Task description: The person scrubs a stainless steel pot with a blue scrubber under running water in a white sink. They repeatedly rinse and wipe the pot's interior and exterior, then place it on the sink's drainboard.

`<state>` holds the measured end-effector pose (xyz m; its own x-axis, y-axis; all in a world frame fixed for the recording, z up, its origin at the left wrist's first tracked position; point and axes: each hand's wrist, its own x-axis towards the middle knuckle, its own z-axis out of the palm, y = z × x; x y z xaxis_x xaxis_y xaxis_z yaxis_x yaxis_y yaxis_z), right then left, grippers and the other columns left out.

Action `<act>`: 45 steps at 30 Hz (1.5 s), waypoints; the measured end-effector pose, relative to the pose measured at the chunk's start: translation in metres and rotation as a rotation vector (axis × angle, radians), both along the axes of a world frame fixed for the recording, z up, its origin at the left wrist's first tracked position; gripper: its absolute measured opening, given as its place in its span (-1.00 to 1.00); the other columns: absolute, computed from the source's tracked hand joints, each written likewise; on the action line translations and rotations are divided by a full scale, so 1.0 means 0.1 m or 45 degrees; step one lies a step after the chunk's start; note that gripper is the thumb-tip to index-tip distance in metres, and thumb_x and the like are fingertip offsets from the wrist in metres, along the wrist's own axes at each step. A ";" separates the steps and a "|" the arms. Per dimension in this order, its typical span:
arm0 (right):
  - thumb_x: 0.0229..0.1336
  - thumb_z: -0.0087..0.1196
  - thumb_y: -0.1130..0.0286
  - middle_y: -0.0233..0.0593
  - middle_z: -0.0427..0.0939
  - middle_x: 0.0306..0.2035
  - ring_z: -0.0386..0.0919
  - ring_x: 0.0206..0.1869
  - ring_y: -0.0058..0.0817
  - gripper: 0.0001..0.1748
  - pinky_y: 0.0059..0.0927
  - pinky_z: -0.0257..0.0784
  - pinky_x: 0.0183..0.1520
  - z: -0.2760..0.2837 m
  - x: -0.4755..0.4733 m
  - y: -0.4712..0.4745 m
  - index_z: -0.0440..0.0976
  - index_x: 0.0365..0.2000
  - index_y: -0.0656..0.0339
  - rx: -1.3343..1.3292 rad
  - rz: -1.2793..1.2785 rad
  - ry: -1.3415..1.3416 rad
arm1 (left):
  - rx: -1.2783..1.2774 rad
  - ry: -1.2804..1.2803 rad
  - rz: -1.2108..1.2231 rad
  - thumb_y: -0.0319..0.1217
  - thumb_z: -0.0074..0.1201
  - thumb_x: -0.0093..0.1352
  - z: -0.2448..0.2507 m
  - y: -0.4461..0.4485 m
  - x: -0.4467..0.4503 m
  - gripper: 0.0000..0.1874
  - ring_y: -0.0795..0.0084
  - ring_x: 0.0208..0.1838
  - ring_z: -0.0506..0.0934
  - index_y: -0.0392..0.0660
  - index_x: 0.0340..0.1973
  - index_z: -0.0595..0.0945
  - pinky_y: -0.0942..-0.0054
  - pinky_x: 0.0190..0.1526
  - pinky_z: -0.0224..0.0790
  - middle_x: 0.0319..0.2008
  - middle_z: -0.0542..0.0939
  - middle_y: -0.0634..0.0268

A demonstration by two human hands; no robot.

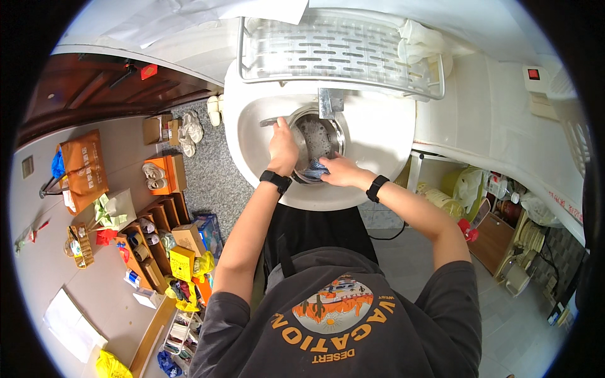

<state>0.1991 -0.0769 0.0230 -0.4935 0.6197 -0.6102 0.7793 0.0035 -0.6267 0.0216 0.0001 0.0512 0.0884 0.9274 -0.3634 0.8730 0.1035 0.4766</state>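
In the white washbasin (378,137) stands a round metal pot (336,141) with bubbly, foamy water in it. A flat grey metal piece (268,122), perhaps a handle or the edge of a lid, juts out to the left beneath the fingers of my left hand (284,144). That hand is closed at the pot's left rim. My right hand (344,171) grips a blue-and-white striped cloth (314,169) against the pot's near inner side. The metal faucet (330,103) reaches over the far rim of the pot.
Above the basin's far side hangs a slotted rack (326,52) with a white plastic bag (418,41). Under the counter at right are bottles and a stack of plates (529,236). Shoes (190,132) and boxes lie on the floor at left, near a wooden shoe rack (156,250).
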 end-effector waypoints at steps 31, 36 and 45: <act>-0.05 0.06 0.46 -0.39 0.50 -0.26 0.50 -0.10 -0.40 -0.80 -0.39 0.45 -0.20 -0.16 0.41 0.48 0.57 -0.35 -0.03 0.955 0.166 -0.645 | -0.651 -0.195 0.173 -0.41 -0.09 0.36 -0.02 0.02 -0.18 -0.66 0.14 -0.56 0.62 -0.44 -0.06 0.35 0.33 -0.44 0.52 -0.35 0.60 -0.19; -0.08 0.06 0.45 -0.39 0.53 -0.35 0.54 -0.20 -0.41 -0.86 -0.36 0.45 -0.25 -0.20 0.40 0.43 0.61 -0.50 -0.01 0.854 0.249 -0.678 | -0.708 -0.185 0.143 -0.40 -0.03 0.39 0.00 0.04 -0.18 -0.72 0.17 -0.51 0.64 -0.42 -0.16 0.40 0.35 -0.51 0.54 -0.31 0.60 -0.14; 0.00 0.02 0.48 -0.30 0.59 -0.29 0.58 -0.20 -0.32 -0.82 -0.27 0.48 -0.27 -0.12 0.31 0.37 0.61 -0.41 0.07 0.573 0.129 -0.792 | -0.634 -0.196 0.096 -0.46 -0.10 0.34 -0.03 -0.02 -0.18 -0.68 0.16 -0.51 0.64 -0.48 -0.11 0.35 0.34 -0.43 0.53 -0.36 0.61 -0.17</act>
<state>0.2299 -0.0404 0.0107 -0.2098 0.8438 -0.4940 0.9698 0.2439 0.0047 0.0040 -0.0020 0.0483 0.1150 0.6517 -0.7497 0.7782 0.4099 0.4758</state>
